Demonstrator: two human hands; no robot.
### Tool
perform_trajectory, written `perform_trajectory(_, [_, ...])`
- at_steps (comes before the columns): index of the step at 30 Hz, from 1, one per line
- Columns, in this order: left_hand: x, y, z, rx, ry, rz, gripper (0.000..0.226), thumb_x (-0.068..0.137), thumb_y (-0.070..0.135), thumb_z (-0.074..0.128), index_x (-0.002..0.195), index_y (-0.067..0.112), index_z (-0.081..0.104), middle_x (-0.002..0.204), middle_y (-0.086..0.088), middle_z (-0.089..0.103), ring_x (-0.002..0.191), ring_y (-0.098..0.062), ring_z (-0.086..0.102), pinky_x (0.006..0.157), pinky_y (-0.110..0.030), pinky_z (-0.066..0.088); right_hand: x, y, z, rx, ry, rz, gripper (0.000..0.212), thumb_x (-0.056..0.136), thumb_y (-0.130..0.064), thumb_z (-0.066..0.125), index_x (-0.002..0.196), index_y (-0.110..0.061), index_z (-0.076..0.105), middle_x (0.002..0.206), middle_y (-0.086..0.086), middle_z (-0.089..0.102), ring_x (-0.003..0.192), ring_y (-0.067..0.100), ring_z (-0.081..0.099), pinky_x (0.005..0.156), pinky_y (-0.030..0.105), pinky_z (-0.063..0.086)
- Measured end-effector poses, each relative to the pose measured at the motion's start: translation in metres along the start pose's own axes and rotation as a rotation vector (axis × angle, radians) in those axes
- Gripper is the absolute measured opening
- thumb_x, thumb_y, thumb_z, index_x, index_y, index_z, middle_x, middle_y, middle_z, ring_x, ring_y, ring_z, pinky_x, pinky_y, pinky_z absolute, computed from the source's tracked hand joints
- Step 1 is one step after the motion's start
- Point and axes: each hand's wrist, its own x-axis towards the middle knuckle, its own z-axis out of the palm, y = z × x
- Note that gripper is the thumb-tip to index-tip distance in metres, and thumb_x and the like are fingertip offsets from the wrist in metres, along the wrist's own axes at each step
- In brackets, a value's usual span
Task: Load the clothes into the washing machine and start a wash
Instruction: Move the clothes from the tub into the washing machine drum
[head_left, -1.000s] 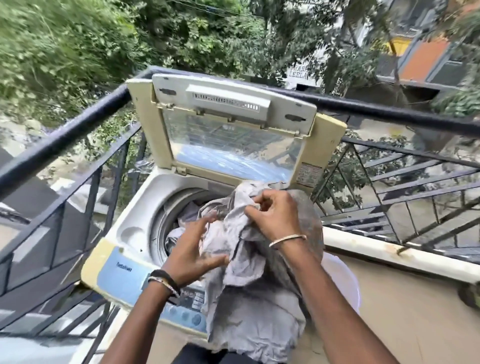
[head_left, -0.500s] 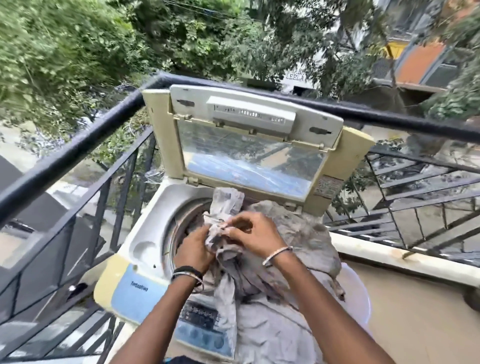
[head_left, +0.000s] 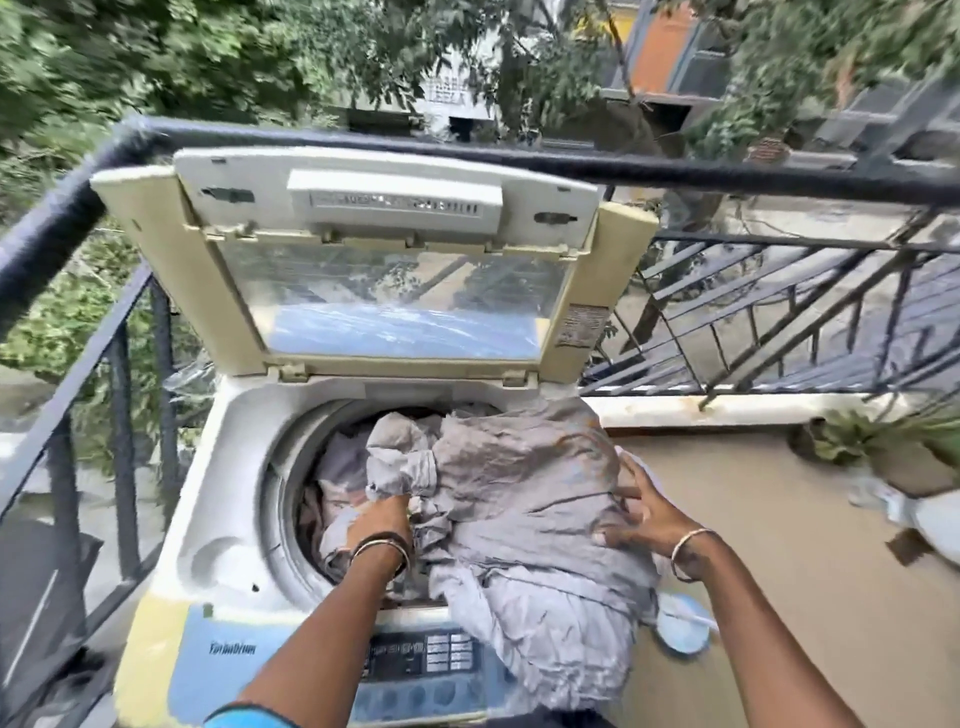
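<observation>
Balcony floor, tan, with a washer set against a black railing.

Nearest the camera is the panel on the washer's front edge. It is untouched, and hanging cloth covers its right end.

Left hand is down at the drum mouth with its fingers buried in the grey cloth. Whether they grip or only push cannot be told. Right hand lies against the bundle's right flank with fingers spread, grasping nothing.

Cloth: one large grey bundle. Part of it is inside the drum, but the greater part is heaped over the right rim and drapes down the front. Other pale garments lie in the drum beside it.

Beyond, the lid stands raised, hinged at the back. Trees and buildings show behind the railing.

Step in hand, by judgement: loading — the bundle is being fed into the drum and is not yet fully in.

Next move calls for the right hand to sweep the overhang leftward and down while the left tucks it below the rim, so that nothing lies across rim or panel. Closing the lid and working the panel are not yet done.
</observation>
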Motion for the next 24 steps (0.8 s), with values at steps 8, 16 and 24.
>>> perform_trajectory(8, [0.011,-0.01,-0.003,0.009,-0.097,0.142,0.05,0.079,0.016,0.059,0.127,0.027,0.055,0.127,-0.013,0.064,0.118,-0.031,0.061,0.097,-0.041,0.05,-0.02,0.002,0.03,-0.273,0.496,-0.095,0.033,0.059,-0.028,0.089,0.066,-0.021,0.058,0.063,-0.01,0.057,0.066,0.01,0.053,0.06,0.021,0.04])
perform_trajectory(16, [-0.008,-0.026,-0.06,-0.128,-0.232,0.302,0.096,0.069,0.03,0.083,0.146,0.015,0.028,0.141,-0.015,0.049,0.127,-0.028,0.052,0.1,-0.031,0.044,-0.037,-0.128,0.062,-0.405,0.635,-0.489,0.024,0.066,-0.019,0.086,0.079,-0.012,0.067,0.077,-0.001,0.063,0.074,0.017,0.058,0.067,0.03,0.044])
perform_trajectory(24, [-0.065,-0.011,-0.138,-1.032,0.239,0.727,0.083,0.062,0.027,0.065,0.138,0.02,0.032,0.14,-0.001,0.048,0.13,-0.015,0.05,0.104,-0.031,0.046,-0.026,-0.215,0.188,-0.166,0.442,-0.766,0.022,0.075,-0.001,0.069,0.092,-0.015,0.066,0.091,0.001,0.061,0.086,0.014,0.058,0.078,0.024,0.046])
